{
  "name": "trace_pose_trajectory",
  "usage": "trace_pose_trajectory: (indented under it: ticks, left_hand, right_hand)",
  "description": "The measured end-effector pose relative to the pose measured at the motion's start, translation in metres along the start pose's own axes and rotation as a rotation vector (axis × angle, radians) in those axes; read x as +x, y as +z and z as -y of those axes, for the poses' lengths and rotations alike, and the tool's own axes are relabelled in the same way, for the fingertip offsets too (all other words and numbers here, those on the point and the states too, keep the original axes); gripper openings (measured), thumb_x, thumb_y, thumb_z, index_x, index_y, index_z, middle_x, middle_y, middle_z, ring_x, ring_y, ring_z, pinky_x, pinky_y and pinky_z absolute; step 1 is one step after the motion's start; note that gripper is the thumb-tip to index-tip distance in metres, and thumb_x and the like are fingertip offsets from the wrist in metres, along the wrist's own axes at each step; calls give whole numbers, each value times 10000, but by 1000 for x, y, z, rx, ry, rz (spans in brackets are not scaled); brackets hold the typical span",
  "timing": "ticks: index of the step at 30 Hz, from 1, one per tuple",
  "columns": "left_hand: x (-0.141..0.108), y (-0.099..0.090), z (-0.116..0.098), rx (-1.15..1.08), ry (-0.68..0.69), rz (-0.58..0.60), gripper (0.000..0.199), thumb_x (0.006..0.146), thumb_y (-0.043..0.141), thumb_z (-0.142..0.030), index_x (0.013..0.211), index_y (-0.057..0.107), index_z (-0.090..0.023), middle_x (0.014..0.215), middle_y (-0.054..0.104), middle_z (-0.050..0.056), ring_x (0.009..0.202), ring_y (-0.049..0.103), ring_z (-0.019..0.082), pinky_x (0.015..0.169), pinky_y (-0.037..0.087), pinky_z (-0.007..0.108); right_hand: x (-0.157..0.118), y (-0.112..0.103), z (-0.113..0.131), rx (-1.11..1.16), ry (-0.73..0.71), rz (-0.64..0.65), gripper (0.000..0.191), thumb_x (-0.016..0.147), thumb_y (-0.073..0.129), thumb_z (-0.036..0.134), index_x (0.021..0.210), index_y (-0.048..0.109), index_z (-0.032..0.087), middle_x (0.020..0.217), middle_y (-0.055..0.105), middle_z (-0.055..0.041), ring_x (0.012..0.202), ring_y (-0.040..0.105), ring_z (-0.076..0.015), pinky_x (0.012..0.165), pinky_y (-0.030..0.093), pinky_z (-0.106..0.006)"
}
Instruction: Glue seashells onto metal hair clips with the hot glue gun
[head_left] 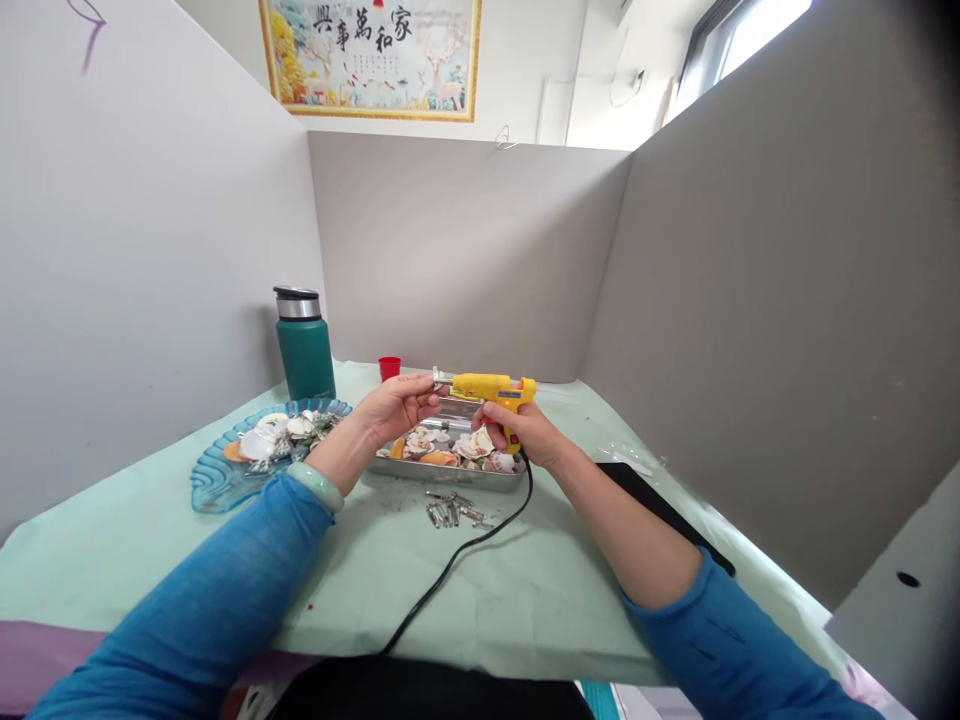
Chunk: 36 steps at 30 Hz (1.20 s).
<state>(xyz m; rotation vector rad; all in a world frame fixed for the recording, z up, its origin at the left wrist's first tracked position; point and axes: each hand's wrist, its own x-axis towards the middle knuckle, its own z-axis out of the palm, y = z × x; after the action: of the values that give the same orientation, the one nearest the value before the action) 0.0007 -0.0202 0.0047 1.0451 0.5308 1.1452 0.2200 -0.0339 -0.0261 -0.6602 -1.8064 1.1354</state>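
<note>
A yellow glue gun is gripped by its handle in my right hand, its nozzle pointing left. At the nozzle tip, my left hand pinches a small whitish piece between thumb and fingers; its exact shape is too small to tell. Below both hands, a metal tray holds shells, white and orange. Several small metal clips lie in a pile in front of the tray. The gun's black cord runs down to the table's front edge.
To the left, a blue glass dish carries shells and greenery, with a green bottle behind it. A red cup stands behind my left hand. On the right lie a black flat item and clear plastic. Grey partitions surround the table.
</note>
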Motion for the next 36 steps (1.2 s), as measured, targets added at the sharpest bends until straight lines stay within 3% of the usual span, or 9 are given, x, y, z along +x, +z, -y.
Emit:
trace_pose_trajectory:
  ticks: [10, 19, 31, 36]
  left_hand:
    - [-1, 0, 1, 10, -10, 75, 47, 766, 586, -67, 767, 632, -78, 714, 688, 86, 531, 619, 95, 557, 557, 203]
    - [0, 0, 0, -1, 9, 4, 79, 787, 558, -52, 797, 634, -68, 711, 684, 87, 533, 620, 96, 568, 561, 212]
    - [-2, 2, 3, 100, 10, 145, 34, 761, 614, -87, 767, 643, -71, 739, 667, 72, 547, 594, 81, 573, 546, 207]
    - [-1, 0, 3, 91, 16, 146, 58, 775, 595, -83, 794, 647, -67, 739, 669, 73, 547, 591, 81, 577, 546, 208]
  right_hand:
    - [1, 0, 0, 20, -15, -20, 364, 819, 544, 482, 777, 635, 131, 414, 463, 40, 383, 372, -77, 419, 296, -226]
    - [0, 0, -1, -7, -15, 12, 354, 826, 542, 473, 759, 634, 138, 410, 448, 46, 385, 363, -67, 425, 295, -215]
    - [1, 1, -1, 4, -20, -48, 364, 819, 543, 480, 763, 645, 135, 406, 458, 39, 384, 366, -74, 427, 294, -222]
    - [1, 1, 0, 18, -26, -42, 354, 823, 540, 469, 766, 643, 135, 403, 450, 42, 381, 358, -72, 425, 293, -221]
